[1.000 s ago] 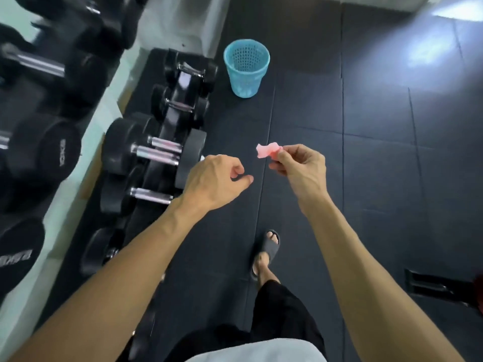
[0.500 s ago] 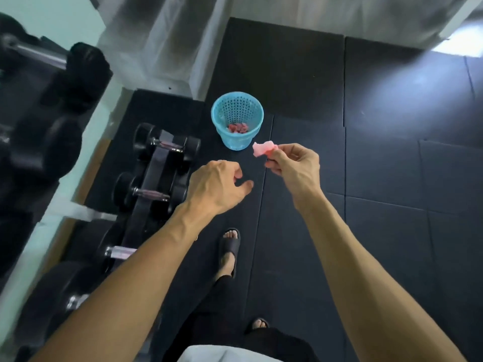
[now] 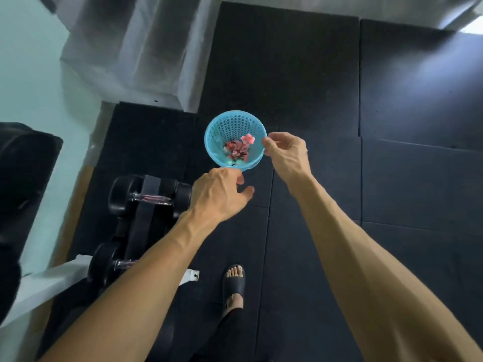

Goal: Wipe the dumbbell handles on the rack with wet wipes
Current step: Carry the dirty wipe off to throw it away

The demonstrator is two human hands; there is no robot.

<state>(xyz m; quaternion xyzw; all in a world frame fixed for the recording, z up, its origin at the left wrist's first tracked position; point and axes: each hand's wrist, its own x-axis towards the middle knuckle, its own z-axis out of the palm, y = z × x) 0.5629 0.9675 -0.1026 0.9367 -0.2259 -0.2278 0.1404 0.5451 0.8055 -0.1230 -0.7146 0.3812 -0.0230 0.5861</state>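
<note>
- Pink wipe [image 3: 247, 139] shows just above the heap of used wipes [image 3: 237, 150] inside the blue basket [image 3: 213, 142], close to the right hand's fingertips; I cannot tell whether it touches them or has dropped free.
- Right hand [image 3: 285, 152] hangs at the basket's right rim, fingers loosely bent; whether it pinches the wipe cannot be read.
- Left hand [image 3: 219, 195] hovers near the basket's near rim, fingers loosely curled, holding nothing.
- Dumbbells [image 3: 149, 198] sit on the low rack [image 3: 142, 226] to the left of the basket, chrome handles showing, well apart from both hands.
- Step in hand, as I judge it: binning a spent wipe. To do it well, let go only with the fingers over the middle of the basket, so the light, damp scrap lands on the heap and does not cling to the rim or skin.
- Next, a fresh wipe seems needed before turning back to the handles on the left.
</note>
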